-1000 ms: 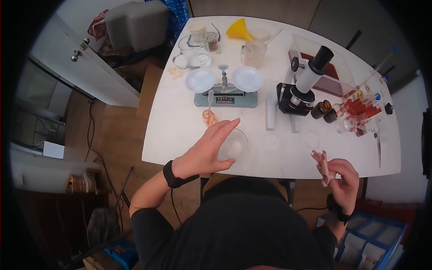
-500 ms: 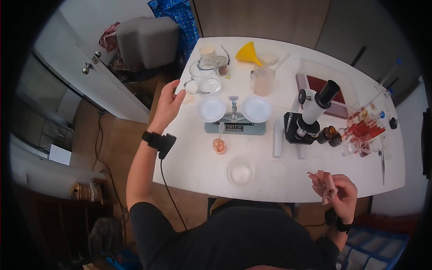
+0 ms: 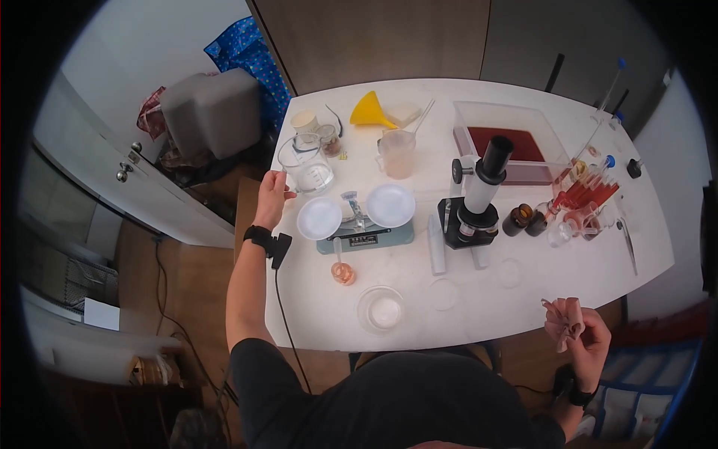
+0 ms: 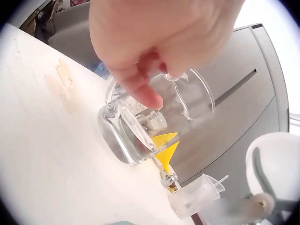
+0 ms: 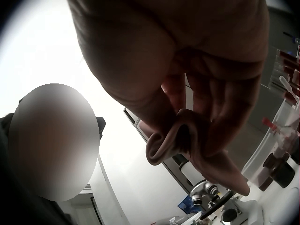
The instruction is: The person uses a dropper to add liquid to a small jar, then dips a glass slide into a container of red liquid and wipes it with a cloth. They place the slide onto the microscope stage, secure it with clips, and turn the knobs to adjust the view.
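Note:
In the head view my left hand (image 3: 273, 198) is at the near left side of a clear glass measuring jug (image 3: 308, 173), which stands on the white table with clear liquid in it. Seen from the left wrist, the curled fingers (image 4: 149, 96) grip at the jug's handle side, partly hidden by the palm. My right hand (image 3: 594, 348), out past the table's front right edge, pinches a crumpled pinkish-brown cloth (image 3: 565, 322). Its folds (image 5: 187, 140) hang between thumb and fingers in the right wrist view.
A balance scale (image 3: 366, 239) stands near the jug, with a small dropper bottle (image 3: 342, 273) before it. A clear bowl (image 3: 380, 310) sits at the front. Further right are a microscope (image 3: 479, 202), brown bottles (image 3: 517, 219) and red-filled tubes (image 3: 587, 193). A yellow funnel (image 3: 370, 111) lies behind.
My left hand has swung from over the clear bowl to the glass jug at the left, its fingers now curled. My right hand keeps hold of the cloth, slightly further right. The head view has shifted.

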Motion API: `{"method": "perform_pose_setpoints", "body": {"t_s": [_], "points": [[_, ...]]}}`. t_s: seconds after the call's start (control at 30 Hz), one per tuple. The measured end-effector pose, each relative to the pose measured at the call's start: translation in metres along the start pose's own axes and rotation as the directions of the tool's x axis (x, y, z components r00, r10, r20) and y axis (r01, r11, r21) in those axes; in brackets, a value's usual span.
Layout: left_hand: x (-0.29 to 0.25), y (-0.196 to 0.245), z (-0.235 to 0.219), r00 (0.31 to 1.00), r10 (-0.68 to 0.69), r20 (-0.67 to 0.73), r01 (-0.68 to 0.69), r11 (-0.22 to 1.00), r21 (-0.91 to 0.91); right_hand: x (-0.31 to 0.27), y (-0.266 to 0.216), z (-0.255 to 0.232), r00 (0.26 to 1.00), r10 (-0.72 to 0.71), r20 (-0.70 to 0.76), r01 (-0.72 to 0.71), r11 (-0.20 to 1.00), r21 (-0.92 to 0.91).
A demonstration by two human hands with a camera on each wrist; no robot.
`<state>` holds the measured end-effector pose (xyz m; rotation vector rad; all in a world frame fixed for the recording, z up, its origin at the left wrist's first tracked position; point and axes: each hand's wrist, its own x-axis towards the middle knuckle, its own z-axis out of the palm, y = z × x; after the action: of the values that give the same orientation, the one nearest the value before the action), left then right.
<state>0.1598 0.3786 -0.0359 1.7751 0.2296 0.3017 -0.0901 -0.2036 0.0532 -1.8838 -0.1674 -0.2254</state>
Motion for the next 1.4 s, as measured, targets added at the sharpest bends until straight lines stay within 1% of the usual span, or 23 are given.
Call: {"method": "perform_pose_setpoints", "body": {"t_s": [0.03,0.07,0.13,0.2,0.23,0.3,0.37,0.43,0.5,0.63,0.67,0.7,0.73,0.77,0.87,0.97,1.0,1.1,1.13,1.17,1.27,1.4], "points": [[0.001,-0.001,0.001,1.000,0.009,-0.014,-0.010,0.998,-0.067,0.004,-0.002,0.003,1.000,0.012,0.015,-0.012,1.000,0.009],[0.001,0.000,-0.002,0.999,0.023,-0.023,-0.024,0.996,-0.081,0.009,-0.003,0.007,0.999,-0.008,0.049,0.006,0.999,0.033],[-0.008,0.015,-0.007,0.998,0.041,-0.044,-0.046,0.993,-0.112,0.019,-0.005,0.017,0.991,-0.047,0.124,0.037,0.996,0.079],[-0.021,0.038,-0.018,0.995,0.066,-0.074,-0.075,0.990,-0.122,0.030,-0.003,0.033,0.977,-0.050,0.207,0.021,0.990,0.140],[-0.028,0.051,-0.025,0.994,0.072,-0.087,-0.083,0.988,-0.127,0.036,-0.002,0.042,0.967,-0.047,0.251,0.005,0.986,0.167],[-0.045,0.075,-0.044,0.985,0.153,-0.077,-0.157,0.986,-0.055,0.046,-0.005,0.064,0.929,0.039,0.369,-0.155,0.944,0.291],[-0.072,0.106,-0.056,0.981,0.167,-0.103,-0.168,0.986,-0.003,0.063,-0.011,0.094,0.889,-0.024,0.458,-0.161,0.919,0.359],[-0.098,0.130,-0.067,0.979,0.167,-0.117,-0.165,0.986,0.026,0.076,-0.023,0.122,0.858,-0.068,0.510,-0.152,0.913,0.377],[-0.127,0.150,-0.076,0.977,0.152,-0.149,-0.143,0.988,0.065,0.085,-0.034,0.147,0.849,-0.108,0.517,-0.158,0.882,0.444],[-0.184,0.172,-0.082,0.966,0.149,-0.214,-0.120,0.982,0.142,0.090,-0.056,0.183,0.821,-0.193,0.538,-0.194,0.791,0.580],[-0.201,0.171,-0.086,0.970,0.146,-0.194,-0.116,0.980,0.160,0.092,-0.059,0.193,0.765,-0.244,0.596,-0.033,0.909,0.415],[-0.215,0.170,-0.089,0.975,0.148,-0.168,-0.119,0.977,0.176,0.098,-0.057,0.200,0.716,-0.303,0.629,0.189,0.951,0.244],[-0.227,0.170,-0.091,0.979,0.150,-0.140,-0.122,0.974,0.191,0.100,-0.046,0.206,0.662,-0.381,0.646,0.394,0.909,0.132],[-0.237,0.169,-0.091,0.981,0.145,-0.127,-0.119,0.973,0.197,0.100,-0.036,0.210,0.593,-0.443,0.672,0.582,0.813,0.021],[-0.258,0.166,-0.088,0.987,0.136,-0.080,-0.115,0.967,0.228,0.089,-0.032,0.201,0.596,-0.500,0.628,0.692,0.717,-0.086],[-0.270,0.159,-0.085,0.992,0.124,0.001,-0.120,0.964,0.236,0.088,-0.031,0.181,0.646,-0.505,0.573,0.680,0.722,-0.130],[-0.274,0.162,-0.082,0.998,0.051,0.023,-0.055,0.975,0.215,0.088,-0.033,0.175,0.661,-0.493,0.566,0.659,0.743,-0.122],[-0.277,0.159,-0.069,0.993,0.074,0.091,-0.096,0.959,0.268,0.083,-0.028,0.159,0.680,-0.451,0.579,0.614,0.782,-0.112],[-0.278,0.161,-0.065,0.995,0.037,0.097,-0.063,0.958,0.279,0.081,-0.029,0.154,0.675,-0.488,0.553,0.640,0.760,-0.111],[-0.278,0.161,-0.062,0.990,0.065,0.128,-0.104,0.937,0.335,0.079,-0.027,0.149,0.688,-0.469,0.553,0.624,0.772,-0.121],[-0.278,0.165,-0.052,0.973,0.122,0.198,-0.197,0.885,0.422,0.072,-0.024,0.137,0.720,-0.415,0.557,0.575,0.806,-0.141],[-0.275,0.179,-0.036,0.943,0.145,0.299,-0.297,0.770,0.564,0.066,-0.019,0.126,0.745,-0.371,0.555,0.528,0.836,-0.149]]}}
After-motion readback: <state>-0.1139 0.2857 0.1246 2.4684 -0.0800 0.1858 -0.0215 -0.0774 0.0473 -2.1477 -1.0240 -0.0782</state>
